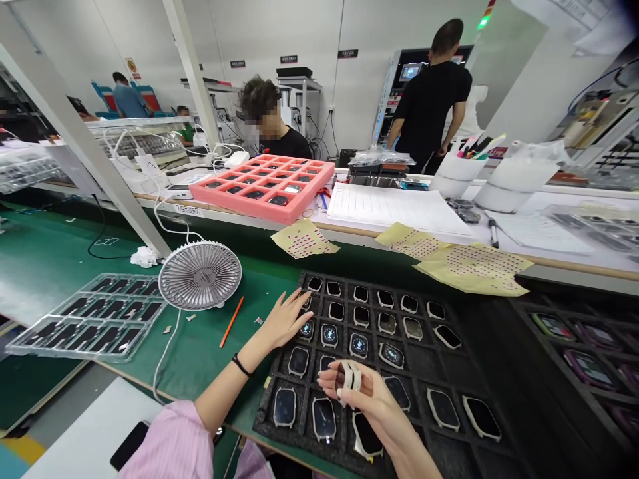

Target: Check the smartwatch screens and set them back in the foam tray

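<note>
My right hand (367,392) is closed around a pair of smartwatch cases (348,378), pale-framed and held side by side above the tray. My left hand (285,322) reaches over the left edge of the black foam tray (439,364). Its fingers are stretched out across a smartwatch in the upper left compartments, partly hiding it. Just below those fingertips a smartwatch (305,330) shows a lit dial, and another lit smartwatch (329,335) lies to its right. Many compartments hold watches with dark screens, such as the smartwatch (284,407) at the near left.
A white fan (200,274) stands left of the tray, beside an orange stick (231,322). Farther left lies a clear plastic tray (94,313). A pink foam tray (267,183) rests on the raised shelf. Yellow sticker sheets (474,266) hang from its edge. Several people are beyond.
</note>
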Demonstrator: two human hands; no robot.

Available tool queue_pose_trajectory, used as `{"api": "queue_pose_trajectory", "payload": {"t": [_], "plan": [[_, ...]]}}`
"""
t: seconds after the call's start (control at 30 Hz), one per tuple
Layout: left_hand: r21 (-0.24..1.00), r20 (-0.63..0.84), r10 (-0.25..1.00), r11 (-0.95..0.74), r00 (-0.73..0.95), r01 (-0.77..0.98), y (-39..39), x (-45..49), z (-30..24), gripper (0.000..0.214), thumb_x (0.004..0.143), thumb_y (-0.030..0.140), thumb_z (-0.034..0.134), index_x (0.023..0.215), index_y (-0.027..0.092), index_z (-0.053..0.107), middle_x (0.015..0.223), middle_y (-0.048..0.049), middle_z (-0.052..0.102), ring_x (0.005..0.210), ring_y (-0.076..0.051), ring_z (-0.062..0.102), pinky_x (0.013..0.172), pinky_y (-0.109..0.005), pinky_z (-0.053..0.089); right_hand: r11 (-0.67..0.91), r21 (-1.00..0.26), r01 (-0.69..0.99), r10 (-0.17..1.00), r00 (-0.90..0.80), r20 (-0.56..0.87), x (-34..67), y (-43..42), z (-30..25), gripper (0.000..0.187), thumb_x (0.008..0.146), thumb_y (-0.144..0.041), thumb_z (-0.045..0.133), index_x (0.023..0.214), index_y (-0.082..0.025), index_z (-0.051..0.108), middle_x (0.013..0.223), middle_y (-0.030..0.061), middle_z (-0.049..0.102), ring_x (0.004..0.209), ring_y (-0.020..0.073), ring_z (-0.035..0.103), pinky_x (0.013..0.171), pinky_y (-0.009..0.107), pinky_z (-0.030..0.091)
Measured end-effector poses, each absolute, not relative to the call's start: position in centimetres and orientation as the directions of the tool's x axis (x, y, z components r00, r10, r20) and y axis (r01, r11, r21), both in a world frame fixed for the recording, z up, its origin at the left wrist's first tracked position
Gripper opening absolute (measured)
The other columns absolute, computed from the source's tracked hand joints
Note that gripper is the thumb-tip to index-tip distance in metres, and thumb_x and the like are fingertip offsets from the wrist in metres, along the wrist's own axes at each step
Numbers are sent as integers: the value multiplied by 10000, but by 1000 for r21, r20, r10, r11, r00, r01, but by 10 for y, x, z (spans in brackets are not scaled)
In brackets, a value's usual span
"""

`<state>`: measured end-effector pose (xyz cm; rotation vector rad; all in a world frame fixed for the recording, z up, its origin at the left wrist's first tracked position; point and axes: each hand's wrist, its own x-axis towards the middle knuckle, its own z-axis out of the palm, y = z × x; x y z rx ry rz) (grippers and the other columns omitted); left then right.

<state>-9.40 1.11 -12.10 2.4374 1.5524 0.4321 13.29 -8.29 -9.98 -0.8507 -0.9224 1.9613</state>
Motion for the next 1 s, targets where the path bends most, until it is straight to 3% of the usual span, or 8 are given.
{"api": "queue_pose_trajectory", "payload": {"t": [0.27, 0.43, 0.63, 1.0], "plan": [[308, 190, 878, -479, 440, 822, -6, -110, -117, 498, 981, 434, 300, 1433, 226, 286, 1449, -58, 442, 1383, -210, 322, 1164, -481, 191, -423, -824, -377, 865, -438, -244, 135, -81, -106, 439, 614, -291, 847, 991, -149, 675, 1003, 146, 736, 983, 300, 676, 948, 496, 471], [360, 311, 891, -433, 332, 827, -12, -120, -123, 464, 988, 377, 303, 1424, 220, 289, 1440, -62, 447, 1355, -191, 365, 1168, -446, 217, -425, -829, -362, 859, -450, -244, 132, -78, -107, 432, 626, -293, 840, 998, -148, 676, 1014, 151, 733, 991, 302, 673, 952, 499, 468], [388, 254, 910, -407, 329, 827, -6, -118, -131, 489, 992, 399, 278, 1448, 227, 242, 1468, -57, 411, 1383, -193, 317, 1163, -445, 220, -427, -828, -364, 859, -450, -245, 130, -79, -106, 436, 616, -299, 844, 991, -151, 678, 1012, 145, 734, 988, 302, 676, 952, 500, 471], [269, 167, 872, -489, 460, 830, 25, -107, -129, 537, 981, 463, 268, 1468, 240, 225, 1488, -52, 380, 1409, -232, 265, 1148, -523, 188, -404, -841, -359, 871, -432, -234, 128, -82, -99, 435, 610, -296, 845, 983, -146, 678, 1001, 148, 737, 989, 307, 676, 950, 500, 469]]}}
